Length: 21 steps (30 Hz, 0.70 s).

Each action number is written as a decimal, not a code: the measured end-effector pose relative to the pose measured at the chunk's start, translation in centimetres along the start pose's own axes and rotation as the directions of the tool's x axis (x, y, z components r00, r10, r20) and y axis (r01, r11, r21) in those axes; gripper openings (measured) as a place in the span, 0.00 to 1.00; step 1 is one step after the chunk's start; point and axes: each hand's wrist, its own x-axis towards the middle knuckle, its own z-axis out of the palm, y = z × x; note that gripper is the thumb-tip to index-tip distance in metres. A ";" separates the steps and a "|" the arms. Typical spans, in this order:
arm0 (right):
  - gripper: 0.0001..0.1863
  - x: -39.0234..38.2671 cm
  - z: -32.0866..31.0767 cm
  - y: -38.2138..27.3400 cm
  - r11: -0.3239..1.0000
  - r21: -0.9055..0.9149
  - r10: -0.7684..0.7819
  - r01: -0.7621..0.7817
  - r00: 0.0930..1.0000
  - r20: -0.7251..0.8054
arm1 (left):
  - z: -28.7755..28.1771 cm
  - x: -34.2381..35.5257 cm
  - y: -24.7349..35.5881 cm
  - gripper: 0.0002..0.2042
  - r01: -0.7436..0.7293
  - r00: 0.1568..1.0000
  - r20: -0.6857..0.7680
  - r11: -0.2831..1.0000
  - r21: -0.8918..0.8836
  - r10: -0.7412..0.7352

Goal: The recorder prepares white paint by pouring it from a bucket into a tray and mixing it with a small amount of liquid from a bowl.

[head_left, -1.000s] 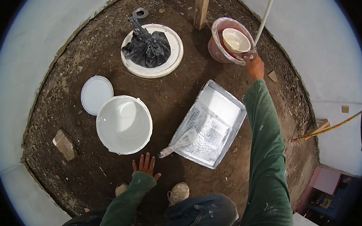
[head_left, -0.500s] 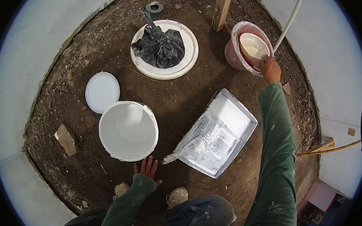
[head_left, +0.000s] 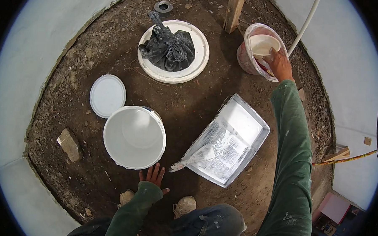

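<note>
My right hand [head_left: 280, 66] reaches far right and closes on the near rim of a cream plastic bowl [head_left: 262, 43]. The bowl is inside a pinkish, paint-stained bucket [head_left: 244, 59]; liquid in the bucket, if any, is hard to make out. My left hand [head_left: 153, 176] has its fingers spread at the near edge of an open white bucket [head_left: 133, 134], whose inside looks white. Between my arms lies a grey paint tray [head_left: 262, 140] smeared with white paint. A white-coated brush or scraper [head_left: 201, 155] rests across its near left corner.
A round white lid [head_left: 107, 96] lies beside the white bucket. Farther off, a knotted black bag [head_left: 171, 52] sits on a larger white lid [head_left: 201, 61]. A wooden post [head_left: 234, 12] and a pale pole [head_left: 305, 24] stand near the pinkish bucket. A stone [head_left: 69, 145] lies left.
My right hand has moved slightly inward over the pinkish bucket, and the bowl has tilted and shifted away from me. My left hand stays where it was.
</note>
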 end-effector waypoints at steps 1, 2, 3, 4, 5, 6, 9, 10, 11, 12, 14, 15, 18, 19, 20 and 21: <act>0.29 -0.1 -0.1 0.2 1.000 0.013 0.025 -0.026 0.999 0.046 | -0.1 0.0 0.1 0.49 0.000 1.000 0.001 1.000 -0.001 0.000; 0.29 -0.1 -0.1 0.2 1.000 0.013 0.025 -0.026 0.999 0.047 | -0.2 0.1 0.2 0.49 0.006 1.000 0.011 1.000 -0.010 -0.006; 0.28 -0.1 -0.1 0.2 1.000 -0.020 -0.004 0.004 1.000 -0.020 | -0.2 0.1 0.2 0.49 0.012 1.000 0.021 1.000 -0.019 -0.012; 0.26 -0.1 -0.2 0.1 0.998 -0.055 -0.037 0.032 0.996 -0.087 | 0.0 0.0 0.1 0.49 0.011 1.000 0.021 1.000 -0.019 -0.011; 0.26 -0.1 -0.1 -0.1 0.998 -0.055 -0.036 0.032 0.996 -0.086 | 0.3 0.0 0.0 0.49 0.013 1.000 0.009 1.000 -0.015 -0.013; 0.25 0.0 0.0 -0.4 0.993 -0.091 -0.083 0.075 0.992 -0.098 | 0.5 0.0 -0.1 0.49 0.013 1.000 -0.005 1.000 -0.011 -0.013; 0.22 0.5 -0.2 -1.2 0.984 -0.134 -0.135 0.122 0.986 -0.097 | 0.9 0.3 -0.1 0.50 -0.010 0.999 -0.045 1.000 -0.016 0.010; 0.22 0.8 -0.4 -1.4 0.983 -0.137 -0.131 0.121 0.989 -0.067 | 1.0 0.4 0.0 0.50 -0.012 0.999 -0.047 1.000 -0.016 0.011; 0.21 1.1 -0.4 -2.0 0.983 -0.134 -0.129 0.123 0.991 -0.036 | 1.1 0.3 -0.1 0.50 -0.007 0.999 -0.053 1.000 -0.013 0.006; 0.21 1.3 -0.3 -2.3 0.983 -0.134 -0.130 0.124 0.991 -0.037 | 1.2 0.3 -0.1 0.49 -0.005 0.998 -0.060 1.000 -0.010 0.004; 0.21 1.8 -0.4 -2.9 0.982 -0.136 -0.128 0.131 0.991 0.032 | 1.1 0.3 -0.2 0.49 0.002 0.999 -0.040 1.000 -0.011 -0.002; 0.21 1.8 -0.4 -2.7 0.982 -0.138 -0.129 0.132 0.991 0.031 | 1.0 0.3 -0.1 0.49 0.004 1.000 -0.021 1.000 -0.012 -0.005; 0.20 1.6 -0.1 -2.5 0.981 -0.148 -0.122 0.126 0.992 0.035 | 0.7 0.2 0.0 0.49 0.001 1.000 -0.030 1.000 -0.006 -0.001; 0.19 1.4 0.1 -2.5 0.982 -0.150 -0.115 0.118 0.993 0.026 | 0.7 0.2 0.0 0.49 0.001 0.999 -0.033 1.000 -0.007 -0.001; 0.19 1.3 0.2 -2.4 0.982 -0.152 -0.108 0.109 0.994 0.016 | 0.6 0.2 0.1 0.49 0.003 1.000 -0.021 1.000 -0.002 -0.003; 0.19 1.2 0.1 -2.8 0.983 -0.148 -0.109 0.109 0.994 0.013 | 0.5 0.0 0.0 0.49 0.009 1.000 -0.008 1.000 0.005 -0.009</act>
